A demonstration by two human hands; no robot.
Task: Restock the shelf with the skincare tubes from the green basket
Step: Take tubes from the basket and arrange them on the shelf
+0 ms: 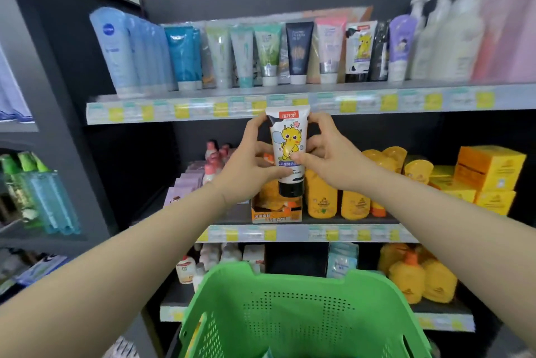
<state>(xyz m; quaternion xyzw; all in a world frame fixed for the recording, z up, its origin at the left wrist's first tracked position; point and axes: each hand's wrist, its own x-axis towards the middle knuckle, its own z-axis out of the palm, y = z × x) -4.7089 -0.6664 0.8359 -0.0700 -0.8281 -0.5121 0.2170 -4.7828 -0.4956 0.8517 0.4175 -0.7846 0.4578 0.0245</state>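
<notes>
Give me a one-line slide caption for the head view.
Left hand and right hand hold a cartoon-printed tube cap-down before the shelf, above the green basket.

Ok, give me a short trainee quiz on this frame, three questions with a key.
1. True or false: both the left hand and the right hand hold the cartoon tube.
2. The tube's black cap points: A up, B down, C sideways.
3. Fill in: a matching tube stands on the ___ shelf.
Key: 1 true; 2 B; 3 top.
</notes>
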